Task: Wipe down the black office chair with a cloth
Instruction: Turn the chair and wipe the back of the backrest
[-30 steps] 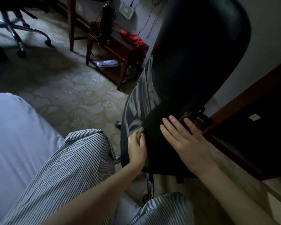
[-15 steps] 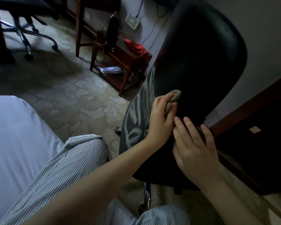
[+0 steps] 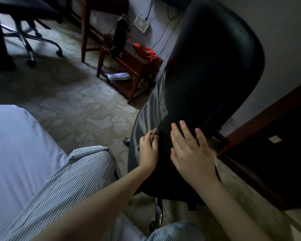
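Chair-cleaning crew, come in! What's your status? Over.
Left hand gripping cloth against black chair. Right hand flat on chair. Printed fabric drapes chair's edge beside cloth.

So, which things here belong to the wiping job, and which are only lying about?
Job: black office chair, cloth gripped by the left hand, right hand flat on the chair.
Lying about: red fabric on the wooden side table, papers on its lower shelf, second chair far left.
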The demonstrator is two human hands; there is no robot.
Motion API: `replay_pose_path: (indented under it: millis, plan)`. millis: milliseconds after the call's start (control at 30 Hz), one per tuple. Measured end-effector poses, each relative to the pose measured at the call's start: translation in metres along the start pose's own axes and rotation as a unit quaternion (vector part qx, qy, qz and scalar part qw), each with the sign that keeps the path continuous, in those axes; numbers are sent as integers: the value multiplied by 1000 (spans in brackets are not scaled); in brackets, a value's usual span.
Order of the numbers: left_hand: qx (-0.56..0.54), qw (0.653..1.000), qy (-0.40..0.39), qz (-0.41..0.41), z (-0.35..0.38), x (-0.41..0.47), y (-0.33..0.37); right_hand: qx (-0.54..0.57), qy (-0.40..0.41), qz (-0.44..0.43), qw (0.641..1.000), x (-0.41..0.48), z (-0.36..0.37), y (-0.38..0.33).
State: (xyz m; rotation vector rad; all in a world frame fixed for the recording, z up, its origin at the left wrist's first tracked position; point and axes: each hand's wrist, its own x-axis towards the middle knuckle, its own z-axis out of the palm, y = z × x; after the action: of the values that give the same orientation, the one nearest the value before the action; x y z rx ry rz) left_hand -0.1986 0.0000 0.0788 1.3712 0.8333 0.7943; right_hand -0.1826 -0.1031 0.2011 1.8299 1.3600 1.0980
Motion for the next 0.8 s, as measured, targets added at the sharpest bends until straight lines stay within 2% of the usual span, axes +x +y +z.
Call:
replay_pose_path:
  millis: [267,467,600,800]
  plan:
    - [-28,1000,-1,4,0,-39,-14,-2,-25,18,1000,-11,-8,3]
    - [-84,988,-6,126,12,-37,57,24,-44,33,998,-29,-12,6]
    - [-75,975,-4,207,16,-24,90,63,-43,58,995,-40,-15,6]
    - [-69,973,8,219,22,-13,82,130,-14,96,987,-41,-19,-9]
